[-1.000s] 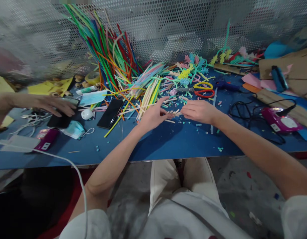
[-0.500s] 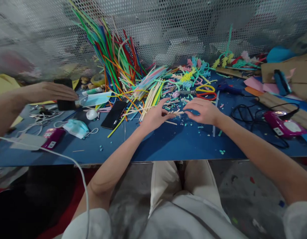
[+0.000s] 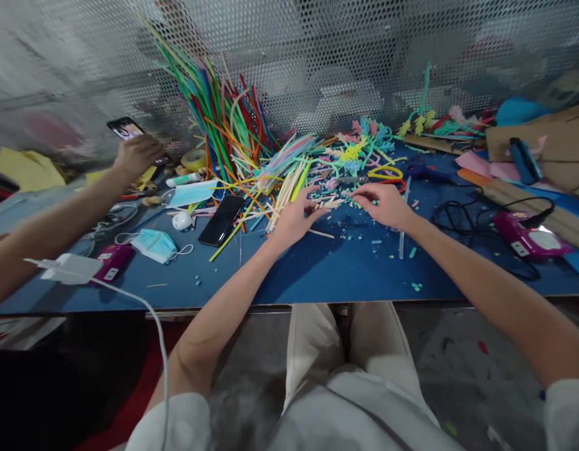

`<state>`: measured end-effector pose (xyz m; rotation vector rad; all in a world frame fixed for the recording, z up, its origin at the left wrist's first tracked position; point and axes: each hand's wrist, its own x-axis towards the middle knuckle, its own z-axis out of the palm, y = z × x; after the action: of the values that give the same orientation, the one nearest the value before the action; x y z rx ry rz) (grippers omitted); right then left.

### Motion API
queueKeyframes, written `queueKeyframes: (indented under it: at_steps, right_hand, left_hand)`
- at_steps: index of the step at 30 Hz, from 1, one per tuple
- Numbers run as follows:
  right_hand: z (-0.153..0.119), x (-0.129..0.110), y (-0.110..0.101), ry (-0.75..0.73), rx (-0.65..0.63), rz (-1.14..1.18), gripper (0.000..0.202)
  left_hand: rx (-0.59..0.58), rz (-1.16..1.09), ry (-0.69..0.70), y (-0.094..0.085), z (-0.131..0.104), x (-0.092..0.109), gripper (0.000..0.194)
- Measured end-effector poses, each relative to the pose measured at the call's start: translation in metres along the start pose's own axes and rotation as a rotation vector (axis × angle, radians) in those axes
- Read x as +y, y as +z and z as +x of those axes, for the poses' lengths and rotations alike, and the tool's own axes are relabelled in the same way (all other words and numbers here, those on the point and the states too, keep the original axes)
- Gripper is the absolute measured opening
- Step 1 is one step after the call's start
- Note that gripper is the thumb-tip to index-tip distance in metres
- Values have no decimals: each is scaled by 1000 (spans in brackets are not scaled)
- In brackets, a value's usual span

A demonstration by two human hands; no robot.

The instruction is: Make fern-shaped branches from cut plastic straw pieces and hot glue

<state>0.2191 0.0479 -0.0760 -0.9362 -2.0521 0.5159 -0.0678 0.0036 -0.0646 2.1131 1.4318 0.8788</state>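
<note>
My left hand (image 3: 294, 218) is curled around several short cream pipe cleaner pieces (image 3: 331, 203), whose ends stick out past the fingers. Just right of them is my right hand (image 3: 382, 205), thumb and fingertips pinched together; anything between them is too small to make out. Long cream and yellow pipe cleaners (image 3: 289, 188) lie beside my left hand. Behind my right hand are scissors with yellow and red handles (image 3: 386, 171), partly covered by it. Tiny cut bits (image 3: 349, 238) are scattered on the blue table (image 3: 312, 275) around both hands.
At left, another person's hand (image 3: 140, 155) holds a phone (image 3: 125, 128). A black phone (image 3: 221, 220), face masks (image 3: 154, 244) and a bundle of coloured pipe cleaners (image 3: 214, 119) lie nearby. A glue gun (image 3: 428, 173) and a purple power strip (image 3: 529, 235) are at right.
My right fingertips have closed from apart into a pinch. My left hand has shifted slightly away from me with the cream pieces. The other person's hand has lifted a phone at left.
</note>
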Motion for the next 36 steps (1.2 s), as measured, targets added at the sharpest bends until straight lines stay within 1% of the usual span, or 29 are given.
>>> queueKeyframes:
  at_steps: [2, 4, 8, 12, 16, 20, 25, 27, 28, 32, 34, 36]
  right_hand:
    - [-2, -5, 2, 11, -60, 28, 31]
    - [-3, -9, 5, 30, -82, 61, 32]
    - [-4, -11, 8, 56, -90, 109, 33]
    - [-3, -7, 9, 107, -71, 154, 35]
    - [-3, -4, 10, 146, -60, 179, 39]
    - [-3, -3, 12, 147, -83, 185, 44]
    - [-2, -4, 14, 131, -105, 170, 43]
    - [-2, -4, 14, 131, -117, 166, 42]
    - [-2, -4, 15, 132, -127, 162, 42]
    - [-3, -4, 15, 141, -160, 143, 39]
    - [-3, -4, 15, 142, -165, 138, 36]
    - [-4, -5, 15, 136, -162, 126, 35]
  left_hand:
    - [25, -15, 1, 2, 1, 1, 58]
    - [42, -26, 9, 4, 1, 2, 59]
    - [20, -80, 34, 8, 2, 1, 57]
    - [-4, -58, -12, 10, 2, 0, 59]
    - [-31, -64, -28, 7, 1, 5, 56]
    - [-69, -70, -18, 5, -1, 10, 54]
    - [-65, -75, -6, 6, -3, 7, 57]
    - [-39, -81, -9, 4, -3, 6, 53]
    - [-8, -78, -5, 3, -3, 7, 48]
    - [191, -2, 43, -8, 0, 11, 21]
    - [254, 18, 74, -13, 3, 16, 16]
    - [270, 17, 127, -18, 6, 22, 14]
